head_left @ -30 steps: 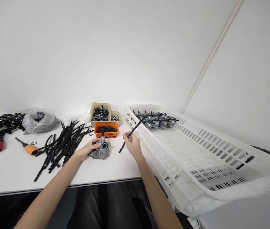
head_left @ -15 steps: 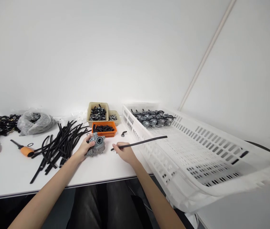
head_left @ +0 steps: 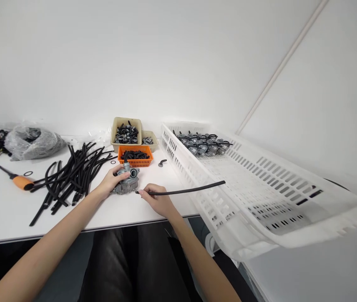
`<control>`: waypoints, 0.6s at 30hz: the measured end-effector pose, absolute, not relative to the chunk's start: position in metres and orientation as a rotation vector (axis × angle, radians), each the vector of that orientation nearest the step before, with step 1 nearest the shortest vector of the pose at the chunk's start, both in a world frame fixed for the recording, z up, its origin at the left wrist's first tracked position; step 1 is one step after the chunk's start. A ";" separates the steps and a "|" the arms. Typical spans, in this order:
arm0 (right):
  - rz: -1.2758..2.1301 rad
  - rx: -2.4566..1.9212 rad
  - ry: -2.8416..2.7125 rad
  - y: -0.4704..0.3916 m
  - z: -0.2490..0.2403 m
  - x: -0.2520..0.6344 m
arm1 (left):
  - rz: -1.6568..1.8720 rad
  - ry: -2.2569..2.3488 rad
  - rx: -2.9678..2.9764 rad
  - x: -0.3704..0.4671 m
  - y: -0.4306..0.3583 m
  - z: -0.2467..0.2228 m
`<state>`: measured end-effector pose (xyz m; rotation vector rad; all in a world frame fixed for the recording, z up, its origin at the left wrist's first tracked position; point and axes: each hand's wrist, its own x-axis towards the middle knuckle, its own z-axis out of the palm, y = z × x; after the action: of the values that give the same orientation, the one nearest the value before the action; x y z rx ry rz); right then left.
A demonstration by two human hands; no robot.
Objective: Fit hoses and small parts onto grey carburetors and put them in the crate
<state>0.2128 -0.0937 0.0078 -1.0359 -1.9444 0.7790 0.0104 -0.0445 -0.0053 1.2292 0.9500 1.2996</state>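
Your left hand [head_left: 111, 182] grips the grey carburetor [head_left: 125, 183] on the table [head_left: 5, 209]. Your right hand [head_left: 158, 200] pinches a black hose [head_left: 185, 191], its end just beside the carburetor. Beyond your hands sits an orange basket [head_left: 135, 156]; right of them, a white crate [head_left: 260, 188].

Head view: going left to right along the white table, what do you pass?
Clear plastic bag → orange-handled screwdriver → pile of black hoses → left hand on the grey carburetor → right hand holding a black hose → white slotted crate.
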 end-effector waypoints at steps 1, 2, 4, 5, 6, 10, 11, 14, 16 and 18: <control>0.799 -1.041 -1.940 -0.093 0.008 0.213 | 1.286 0.957 1.235 0.010 -0.045 -0.005; 0.801 -1.051 -1.929 -0.093 0.008 0.213 | 1.263 0.949 1.246 0.010 -0.045 -0.004; 0.775 -1.078 -1.894 -0.093 0.008 0.212 | 1.240 0.953 1.254 0.009 -0.045 -0.003; 0.763 -1.087 -1.884 -0.093 0.008 0.212 | 1.227 0.957 1.253 0.009 -0.045 -0.003; 0.757 -1.093 -1.884 -0.094 0.008 0.212 | 1.218 0.962 1.256 0.009 -0.046 -0.003; 0.781 -1.090 -1.938 -0.094 0.007 0.211 | 1.188 0.976 1.282 0.007 -0.046 -0.002; 0.793 -1.090 -1.947 -0.094 0.007 0.211 | 1.179 0.970 1.287 0.007 -0.046 -0.002; 0.820 -1.099 -1.955 -0.093 0.006 0.211 | 1.170 0.977 1.306 0.005 -0.045 -0.002; 0.828 -1.113 -1.958 -0.093 0.005 0.211 | 1.169 0.995 1.310 0.004 -0.045 -0.002; 0.834 -1.126 -1.971 -0.094 0.005 0.211 | 1.165 1.005 1.303 0.004 -0.045 -0.002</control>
<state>0.2107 -0.0941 0.0049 -1.1261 -1.9710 0.8336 0.0042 -0.0448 -0.0023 1.3030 1.0048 1.1651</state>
